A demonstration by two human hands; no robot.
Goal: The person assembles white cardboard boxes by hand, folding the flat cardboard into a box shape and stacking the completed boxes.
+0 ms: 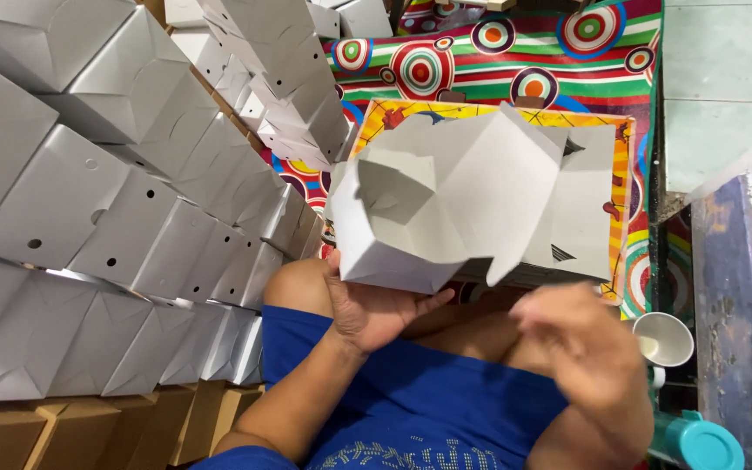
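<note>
- Stacks of folded white boxes fill the left half of the frame, many rows deep; these look finished. Some brown cardboard lies under them at the lower left.
- Left hand, in the lower centre, holds the half-folded white box from below; the fingers are open and spread under its bottom corner, more a support than a closed grip.
- This box, in the centre of the frame, is only partly formed: its flaps stand open and loose, so I judge the folding is not yet done.
- Behind it, flat white sheets lie on a colourful patterned mat, not yet folded.
- Right hand, lower right, is blurred, apart from the box, and holds nothing I can see.
- White cup stands at the right, near a teal lid.
</note>
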